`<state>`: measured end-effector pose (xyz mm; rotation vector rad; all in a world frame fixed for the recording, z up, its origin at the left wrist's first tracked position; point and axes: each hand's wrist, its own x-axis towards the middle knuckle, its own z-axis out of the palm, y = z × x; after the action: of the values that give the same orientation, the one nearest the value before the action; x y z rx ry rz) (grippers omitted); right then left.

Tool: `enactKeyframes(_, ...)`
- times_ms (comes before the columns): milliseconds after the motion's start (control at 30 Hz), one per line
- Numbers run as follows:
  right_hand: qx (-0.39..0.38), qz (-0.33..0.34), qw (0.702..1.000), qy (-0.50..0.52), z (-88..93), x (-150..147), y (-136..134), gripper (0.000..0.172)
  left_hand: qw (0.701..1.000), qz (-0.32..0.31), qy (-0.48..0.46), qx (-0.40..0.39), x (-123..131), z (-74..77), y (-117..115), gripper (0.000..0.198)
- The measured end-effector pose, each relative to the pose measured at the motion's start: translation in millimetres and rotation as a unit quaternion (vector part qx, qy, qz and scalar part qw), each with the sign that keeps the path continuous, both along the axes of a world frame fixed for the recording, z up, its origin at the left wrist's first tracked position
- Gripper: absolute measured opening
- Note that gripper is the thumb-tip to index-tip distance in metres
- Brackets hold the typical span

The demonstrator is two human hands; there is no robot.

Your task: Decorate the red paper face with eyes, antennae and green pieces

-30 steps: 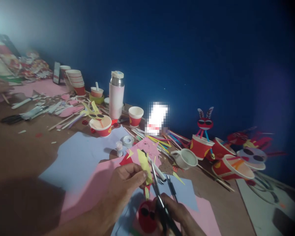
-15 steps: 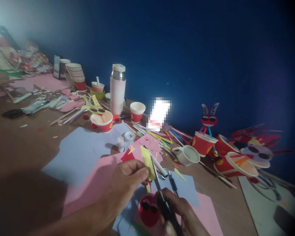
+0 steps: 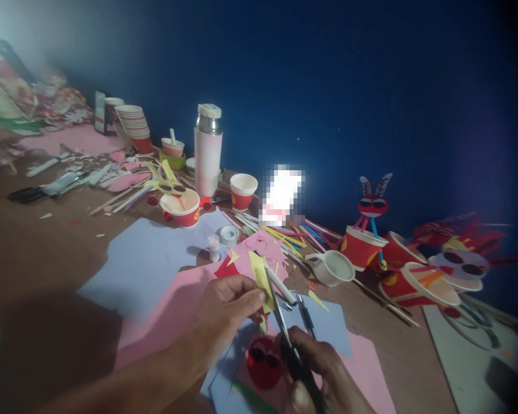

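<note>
My left hand [image 3: 227, 313] pinches a strip of yellow paper [image 3: 259, 277] between thumb and fingers, held upright above the table. My right hand [image 3: 323, 371] grips the black handles of scissors [image 3: 285, 333], whose blades reach up along the right edge of the yellow strip. Below both hands lies a round red paper face with black sunglasses [image 3: 264, 362] on pink and pale blue paper sheets [image 3: 155, 259].
A white thermos [image 3: 208, 150], red paper cups [image 3: 243, 191], a stack of cups [image 3: 133, 127], a tape roll [image 3: 229, 234], a small bottle [image 3: 214, 247], coloured sticks [image 3: 285, 236], a white mug [image 3: 331, 268] and cup figures [image 3: 366, 230] crowd the table along a blue wall.
The view has shifted slightly, so the table items sit a little higher and further right. Both hands keep their hold on the yellow strip and scissors, nearly unmoved.
</note>
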<state>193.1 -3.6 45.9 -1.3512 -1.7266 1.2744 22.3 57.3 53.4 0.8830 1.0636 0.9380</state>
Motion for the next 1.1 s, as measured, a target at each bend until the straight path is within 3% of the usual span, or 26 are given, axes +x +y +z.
enactKeyframes(233,-0.037,-0.006,0.999,0.021,-3.7,1,1,0.066,1.0,-0.004,-0.013,-0.01,-1,-2.5,0,0.013)
enactKeyframes(533,-0.063,0.046,0.994,0.079,4.9,1,7,0.048,1.0,-0.028,-0.01,-0.003,-2,-4.3,2,0.012)
enactKeyframes(1100,-0.072,0.046,0.994,0.074,-10.2,1,9,0.046,0.998,-0.034,0.053,-0.001,1,-1.0,-1,0.015)
